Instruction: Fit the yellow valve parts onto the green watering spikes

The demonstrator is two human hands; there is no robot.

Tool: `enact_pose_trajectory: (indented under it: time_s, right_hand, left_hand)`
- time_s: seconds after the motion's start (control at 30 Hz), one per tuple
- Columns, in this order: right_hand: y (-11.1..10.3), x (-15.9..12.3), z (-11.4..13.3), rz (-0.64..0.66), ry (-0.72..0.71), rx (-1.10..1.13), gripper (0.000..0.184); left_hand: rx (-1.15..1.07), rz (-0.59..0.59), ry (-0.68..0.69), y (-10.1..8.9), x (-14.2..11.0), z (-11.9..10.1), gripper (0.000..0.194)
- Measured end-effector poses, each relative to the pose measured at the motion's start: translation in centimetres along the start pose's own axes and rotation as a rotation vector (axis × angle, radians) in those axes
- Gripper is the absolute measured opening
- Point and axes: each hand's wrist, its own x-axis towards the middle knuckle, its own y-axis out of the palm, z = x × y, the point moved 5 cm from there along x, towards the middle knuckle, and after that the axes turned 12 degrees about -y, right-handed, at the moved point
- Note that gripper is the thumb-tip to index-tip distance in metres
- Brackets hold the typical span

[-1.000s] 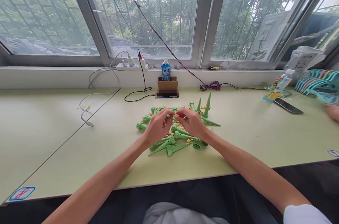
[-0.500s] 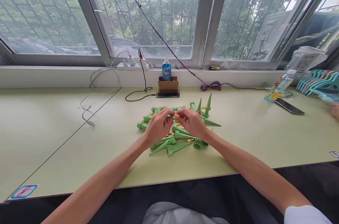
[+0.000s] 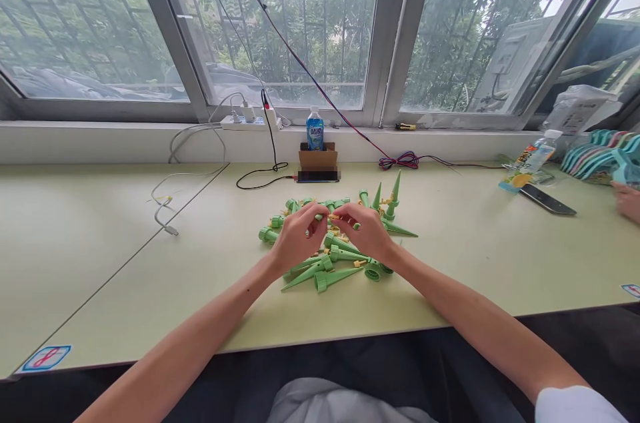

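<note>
My left hand is closed in a pinch on a green plastic piece, mostly hidden by the fingers. Fingertip to fingertip with it, my right hand pinches a small yellow plastic piece. The two pieces meet or nearly meet; I cannot tell which. Below and around both hands lies a loose heap of green plastic watering spikes with capped ends, and small yellow pieces are scattered among them. A few spikes stand upright at the heap's right.
Behind the heap a phone leans by a cardboard box and a blue bottle. Cables lie along the back. A phone, a tilted bottle and hangers are at right, near another person's hand.
My hands keep almost the same pose over the heap, pinching the small pieces. At the far right, the other person's hand has come further into view beside the hangers.
</note>
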Motion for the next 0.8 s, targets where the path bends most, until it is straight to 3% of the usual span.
enact_pose_trajectory:
  time_s: [0.37,0.8]
  right_hand:
    - [0.0,-0.03,-0.09,0.006,-0.001,-0.024,0.015]
    - [0.22,-0.02,-0.26,0.045,0.005,-0.032,0.012]
  left_hand:
    - [0.012,-0.008,0.009,-0.04,0.02,-0.1,0.01]
    - [-0.009,0.002,0.11,0.13,-0.09,0.11,0.016]
